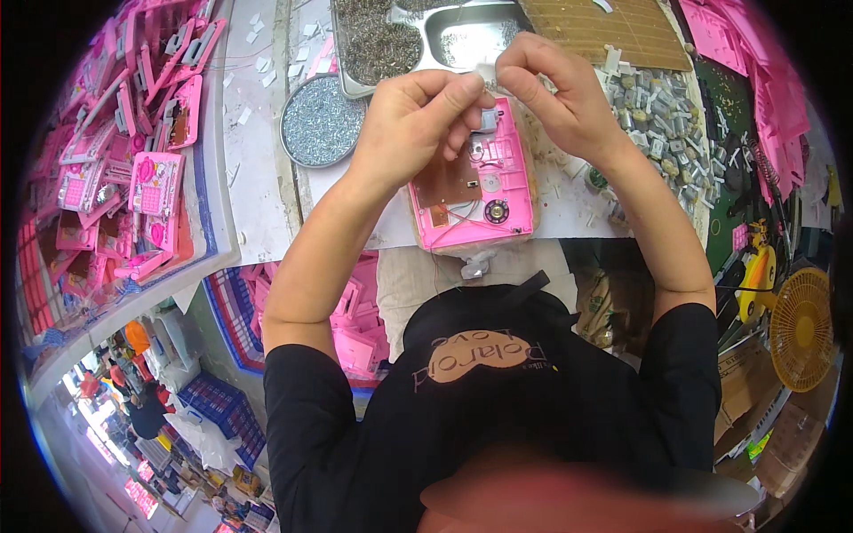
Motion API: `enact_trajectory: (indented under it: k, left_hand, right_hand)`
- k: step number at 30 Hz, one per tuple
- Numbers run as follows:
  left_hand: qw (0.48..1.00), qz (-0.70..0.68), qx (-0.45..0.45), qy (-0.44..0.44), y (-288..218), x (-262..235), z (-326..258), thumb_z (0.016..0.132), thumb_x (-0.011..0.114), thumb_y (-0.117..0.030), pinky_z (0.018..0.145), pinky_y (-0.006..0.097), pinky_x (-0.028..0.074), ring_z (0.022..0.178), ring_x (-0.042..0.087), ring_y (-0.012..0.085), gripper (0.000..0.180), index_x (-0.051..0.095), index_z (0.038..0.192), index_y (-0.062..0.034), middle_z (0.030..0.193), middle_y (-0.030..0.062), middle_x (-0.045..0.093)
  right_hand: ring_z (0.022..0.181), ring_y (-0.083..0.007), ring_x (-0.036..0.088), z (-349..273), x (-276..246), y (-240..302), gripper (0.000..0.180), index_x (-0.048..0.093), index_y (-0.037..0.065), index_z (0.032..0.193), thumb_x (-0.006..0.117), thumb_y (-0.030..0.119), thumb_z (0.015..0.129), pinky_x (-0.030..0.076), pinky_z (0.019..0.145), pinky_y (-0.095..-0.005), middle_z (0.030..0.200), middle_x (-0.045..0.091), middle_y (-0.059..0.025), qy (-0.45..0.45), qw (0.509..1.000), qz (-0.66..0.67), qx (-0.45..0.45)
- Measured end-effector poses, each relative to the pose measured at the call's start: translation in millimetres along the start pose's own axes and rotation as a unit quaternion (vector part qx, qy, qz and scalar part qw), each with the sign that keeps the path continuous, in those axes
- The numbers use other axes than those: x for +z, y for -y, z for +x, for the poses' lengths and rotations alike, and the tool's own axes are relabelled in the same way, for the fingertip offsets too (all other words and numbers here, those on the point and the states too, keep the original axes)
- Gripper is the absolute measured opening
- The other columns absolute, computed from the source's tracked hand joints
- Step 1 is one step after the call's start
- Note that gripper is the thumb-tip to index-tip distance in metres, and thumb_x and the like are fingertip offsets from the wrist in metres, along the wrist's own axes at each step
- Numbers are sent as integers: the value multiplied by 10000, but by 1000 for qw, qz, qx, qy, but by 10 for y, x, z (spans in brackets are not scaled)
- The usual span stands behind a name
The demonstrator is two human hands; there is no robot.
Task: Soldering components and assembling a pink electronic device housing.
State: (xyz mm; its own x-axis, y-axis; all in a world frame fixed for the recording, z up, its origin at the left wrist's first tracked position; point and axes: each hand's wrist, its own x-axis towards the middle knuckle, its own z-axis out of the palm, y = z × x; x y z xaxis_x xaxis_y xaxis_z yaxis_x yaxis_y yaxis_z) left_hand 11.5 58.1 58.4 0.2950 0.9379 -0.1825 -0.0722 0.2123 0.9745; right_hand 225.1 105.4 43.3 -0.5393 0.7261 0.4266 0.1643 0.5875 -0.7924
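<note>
Above the far end of a pink plastic casing (516,191), my two hands meet with their fingertips together. My left hand (415,115) is closed, thumb and forefinger pinching a small white piece (485,73). From the other side, my right hand (566,99) is closed too, its thumb and finger at the same piece. The casing lies open on a padded block, with a brown circuit board (442,188), a round black speaker (496,211) and thin wires inside. A grey box-shaped part (488,121) sits at its far end, partly hidden by my fingers.
A round dish (322,122) of small screws stands left, beside a metal tray (434,55) of small metal parts. Grey-and-white box-shaped parts (662,120) are heaped right. Pink toy assemblies (160,182) pile up far left; a yellow fan (801,329) stands right.
</note>
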Motion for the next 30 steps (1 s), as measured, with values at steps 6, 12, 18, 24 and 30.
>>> enact_trajectory:
  k: [6,12,18,24,30]
  left_hand:
    - [935,-283,-195,94,15,-143,85,1052,585,-346,438,216,346,525,424,74,345,653,953,-23,714,1,546]
    - [983,140,99,-66,152,-73,35,985,692,-194,570,242,463,642,564,81,206,706,927,3,793,11,664]
    - [991,84,100,-38,153,-86,-28,999,674,-189,532,220,417,623,526,49,189,685,956,-5,748,-15,609]
    - [976,-185,-108,27,63,-243,-11,1050,591,-282,476,196,281,561,374,36,253,630,966,-46,767,-34,523]
    - [998,10,34,-50,99,-187,-19,1044,609,-245,536,224,355,600,434,49,224,635,976,-33,786,-36,547]
  right_hand:
    - [849,-204,579,82,-11,-42,185,615,-20,928,619,148,1005,460,778,-308,896,602,-93,-27,978,-128,-163]
    - [722,-87,557,60,-7,-83,358,687,4,868,597,296,1054,450,647,-277,774,632,-14,22,956,196,219]
    - [750,-71,525,134,37,-20,365,655,4,868,582,304,1063,446,668,-273,774,589,33,90,962,207,152]
    - [711,-79,492,103,95,-17,300,634,-16,904,597,244,1050,438,659,-285,759,562,24,56,993,84,65]
    - [670,-78,447,85,21,8,398,598,21,803,562,320,1063,390,630,-272,701,500,33,69,970,115,205]
